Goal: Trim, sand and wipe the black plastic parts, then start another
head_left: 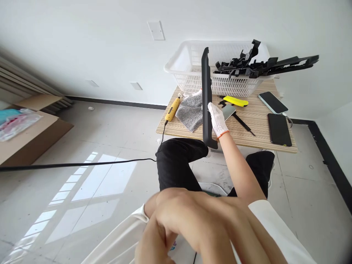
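Note:
My right hand [218,120], in a white knit glove with an orange cuff edge, grips a long black plastic trim piece [206,99]. The piece stands nearly upright in the view, above the front edge of a small wooden table. Close to the camera, my bare left hand [192,216] looms large and blurred. Its thumb and fingers are apart, with nothing visible between them; the fingertips lie outside the frame. Behind the trim piece lies a grey cloth glove [190,112]. A yellow corded tool [172,110] rests left of that glove.
A white plastic basket [181,69] with several black plastic parts [244,66] stands at the table's back. On the wood-grain table [261,128] lie a yellow-green brush-like piece [235,101], two phones [279,129] and a thin black stick [244,123]. A black cord [82,164] crosses at left, near a cardboard box [41,135].

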Demonstrator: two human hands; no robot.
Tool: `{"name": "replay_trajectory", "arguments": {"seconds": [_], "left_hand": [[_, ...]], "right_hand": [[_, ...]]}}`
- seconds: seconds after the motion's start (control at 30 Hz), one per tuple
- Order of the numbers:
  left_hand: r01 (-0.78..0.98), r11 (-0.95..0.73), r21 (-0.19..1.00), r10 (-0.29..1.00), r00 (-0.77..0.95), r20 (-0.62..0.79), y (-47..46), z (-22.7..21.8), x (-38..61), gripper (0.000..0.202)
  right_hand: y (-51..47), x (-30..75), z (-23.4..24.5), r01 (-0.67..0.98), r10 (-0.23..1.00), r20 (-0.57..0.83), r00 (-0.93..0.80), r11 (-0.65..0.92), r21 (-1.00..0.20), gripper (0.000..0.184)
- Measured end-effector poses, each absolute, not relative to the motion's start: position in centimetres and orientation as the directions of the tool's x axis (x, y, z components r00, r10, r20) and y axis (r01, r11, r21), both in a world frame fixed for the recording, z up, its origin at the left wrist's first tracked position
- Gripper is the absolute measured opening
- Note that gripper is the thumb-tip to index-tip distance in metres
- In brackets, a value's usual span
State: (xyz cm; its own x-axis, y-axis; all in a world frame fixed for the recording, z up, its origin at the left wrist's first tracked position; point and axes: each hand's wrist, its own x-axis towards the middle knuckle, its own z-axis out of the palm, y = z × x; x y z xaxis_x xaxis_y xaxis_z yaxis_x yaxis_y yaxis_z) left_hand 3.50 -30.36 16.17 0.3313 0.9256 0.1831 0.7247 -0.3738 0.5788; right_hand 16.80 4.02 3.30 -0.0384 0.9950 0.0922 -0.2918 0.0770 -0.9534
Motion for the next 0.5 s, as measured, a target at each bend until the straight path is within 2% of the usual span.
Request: {"name": "replay_trajectory", "arguments": {"seconds": [0.1,0.27,0.4,0.5], "left_hand": [[0.704,-0.383,0.597,0.918,0.363,0.161,-29.6,16.2,4.0,0.1],[0.672,-0.383,0.634,0.921,0.329,0.208,-29.4,15.7,4.9,0.1],[0.731,-0.356,0.582,0.931,0.333,0.151,-28.9,16.3,3.9,0.107],[0.799,-0.335,0.5,0.941,0.309,0.136,-27.4,16.6,3.2,0.098]], "right_hand": [[4.0,16.9,3.3,-0.295,0.994,0.093,-0.05,0.075,-0.953,0.016],[4.2,16.8,3.4,-0.264,0.992,0.11,-0.068,0.089,-0.96,0.021],[4.3,16.3,3.1,-0.294,0.993,0.114,-0.041,0.097,-0.951,0.023],[4.3,16.1,2.9,-0.324,0.993,0.114,-0.023,0.1,-0.941,0.025]]}}
